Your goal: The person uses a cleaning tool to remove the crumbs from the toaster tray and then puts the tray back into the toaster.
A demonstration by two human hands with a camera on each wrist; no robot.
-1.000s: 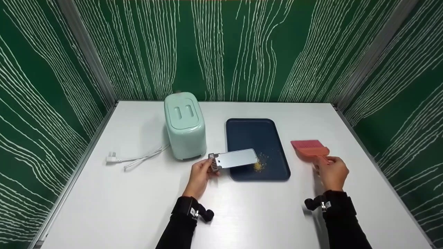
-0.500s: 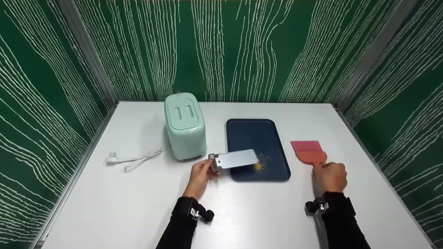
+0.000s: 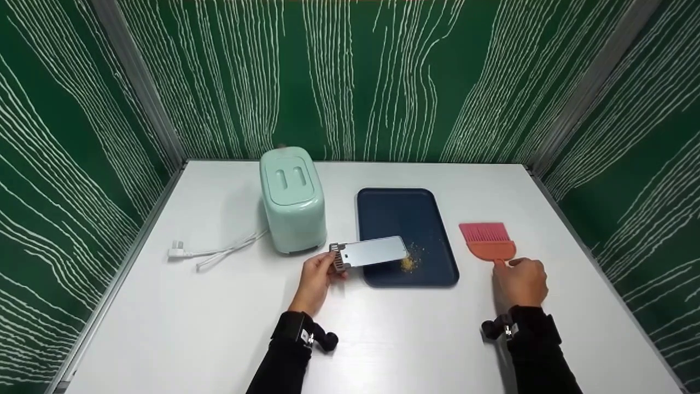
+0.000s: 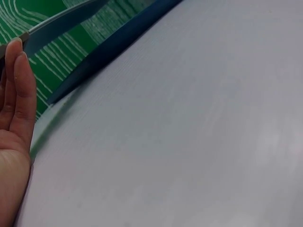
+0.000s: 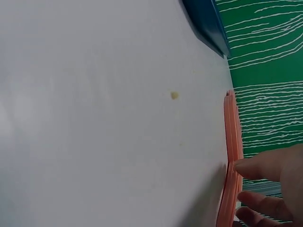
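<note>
My left hand pinches the grey slotted end of a flat silver crumb tray. Its free end reaches over a dark blue tray, beside a small heap of yellow crumbs. In the left wrist view, the crumb tray is raised above the blue tray's edge. At the right, a brush with an orange head and pink bristles lies on the table, bristles pointing away. My right hand holds its handle; in the right wrist view the thumb and fingers meet the orange brush.
A mint-green toaster stands left of the blue tray. Its white cord and plug trail left across the white table. Green patterned walls enclose the back and sides. A yellowish speck lies on the table.
The brush has gone from tilted to flat on the table, and my right hand has dropped slightly with it. My left hand and the crumb tray have stayed in place.
</note>
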